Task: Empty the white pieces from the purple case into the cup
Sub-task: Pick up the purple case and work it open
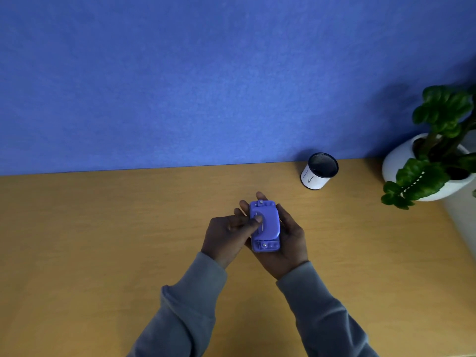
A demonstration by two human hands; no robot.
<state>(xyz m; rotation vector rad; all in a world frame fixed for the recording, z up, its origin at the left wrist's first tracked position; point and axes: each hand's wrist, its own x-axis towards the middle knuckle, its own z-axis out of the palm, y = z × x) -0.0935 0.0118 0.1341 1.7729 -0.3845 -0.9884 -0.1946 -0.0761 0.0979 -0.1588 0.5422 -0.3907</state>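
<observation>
grip: right hand point(286, 238) cradles the purple case point(265, 225) from beneath; left hand point(229, 231) pinches at its lid.
advice: pry gently, case level.
case: above the table point(103, 240).
cup point(319, 171): well apart, far right.
pieces: hidden.

You cannot see the white pieces: the purple case point(265, 225) looks closed and shows nothing of its inside. The palm of your right hand point(286, 238) is hidden under the case, and your left hand point(229, 234) covers its 9 o'clock side. The small metal parts on the case are too blurred to tell. Inside the cup point(319, 171), at 2 o'clock from the case, all is dark. The plant point(438, 140) at 3 o'clock, and both sleeves point(190, 305) at 6 o'clock, are cut by the edge.
</observation>
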